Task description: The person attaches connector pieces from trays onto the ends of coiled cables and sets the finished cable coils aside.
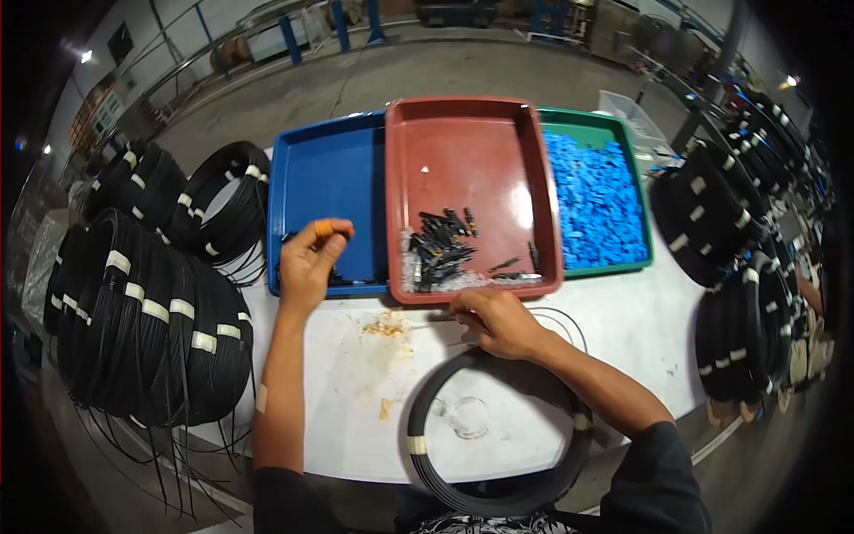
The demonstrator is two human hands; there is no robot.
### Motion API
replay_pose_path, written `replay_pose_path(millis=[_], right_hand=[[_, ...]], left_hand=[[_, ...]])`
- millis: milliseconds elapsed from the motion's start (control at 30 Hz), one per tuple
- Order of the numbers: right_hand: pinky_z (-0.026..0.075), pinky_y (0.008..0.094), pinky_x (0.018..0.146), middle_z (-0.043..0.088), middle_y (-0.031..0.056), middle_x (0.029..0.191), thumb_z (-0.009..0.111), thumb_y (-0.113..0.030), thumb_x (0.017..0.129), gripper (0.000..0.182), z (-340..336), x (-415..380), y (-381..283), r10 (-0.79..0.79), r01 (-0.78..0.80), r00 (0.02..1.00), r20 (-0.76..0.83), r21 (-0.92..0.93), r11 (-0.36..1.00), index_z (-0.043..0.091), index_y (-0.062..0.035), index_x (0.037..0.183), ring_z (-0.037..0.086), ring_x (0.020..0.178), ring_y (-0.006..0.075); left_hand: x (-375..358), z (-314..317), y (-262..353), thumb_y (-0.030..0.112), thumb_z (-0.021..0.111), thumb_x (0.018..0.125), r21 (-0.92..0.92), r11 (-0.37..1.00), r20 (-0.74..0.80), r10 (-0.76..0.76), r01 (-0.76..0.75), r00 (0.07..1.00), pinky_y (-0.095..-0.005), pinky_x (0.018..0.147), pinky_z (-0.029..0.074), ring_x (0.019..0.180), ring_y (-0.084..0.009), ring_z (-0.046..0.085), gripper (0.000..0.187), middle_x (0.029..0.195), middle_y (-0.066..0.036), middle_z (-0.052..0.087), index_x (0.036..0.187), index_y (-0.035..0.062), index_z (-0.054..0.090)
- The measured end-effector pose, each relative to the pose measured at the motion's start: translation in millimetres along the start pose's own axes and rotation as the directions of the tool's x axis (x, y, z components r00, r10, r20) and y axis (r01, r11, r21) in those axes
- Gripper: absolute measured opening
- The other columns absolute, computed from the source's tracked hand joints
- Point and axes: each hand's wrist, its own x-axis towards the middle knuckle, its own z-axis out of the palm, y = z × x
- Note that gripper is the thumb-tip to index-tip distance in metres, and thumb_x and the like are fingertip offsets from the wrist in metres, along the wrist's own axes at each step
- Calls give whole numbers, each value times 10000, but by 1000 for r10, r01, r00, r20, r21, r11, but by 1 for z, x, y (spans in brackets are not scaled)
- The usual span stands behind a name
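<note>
My left hand [307, 267] is raised over the near left part of the blue tray [329, 169], its thumb pressed to the index finger. An orange wrap [331, 229] covers that finger; whatever lies in the pinch is too small to make out. My right hand [498, 325] is closed on a thin cable at the near edge of the red tray [471, 298]. That cable loops round to a black cable coil [422, 400], bound with pale tape, just below the hand. Black connector pieces [440, 245] lie heaped in the red tray.
A green tray [648, 240] on the right holds many small blue parts [596, 200]. Stacked black cable coils [151, 329] stand at the left, with loose ends hanging down. More coils [743, 329] stand at the right. The white table [356, 427] has brown stains.
</note>
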Motion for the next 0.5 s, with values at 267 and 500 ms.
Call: replay_pose_path(millis=[267,500], right_hand=[[503,445,687,638,132,898,692,-91,879,78,-26,-37,10,-10,-12,978,-210,-104,994,666,-49,939,656,814,346],[457,309,613,620,84,832,744,-22,866,124,-29,-63,27,40,-32,943,-330,29,999,660,-5,956,562,683,183]], left_hand=[[-57,122,-7,20,668,951,-430,889,57,-145,155,988,-268,749,581,895,-173,723,173,1058,-140,730,1113,-42,661],[-89,151,-24,-2,634,944,-357,911,189,-144,204,971,-271,767,583,918,-191,729,175,1072,-185,725,1112,-52,641]])
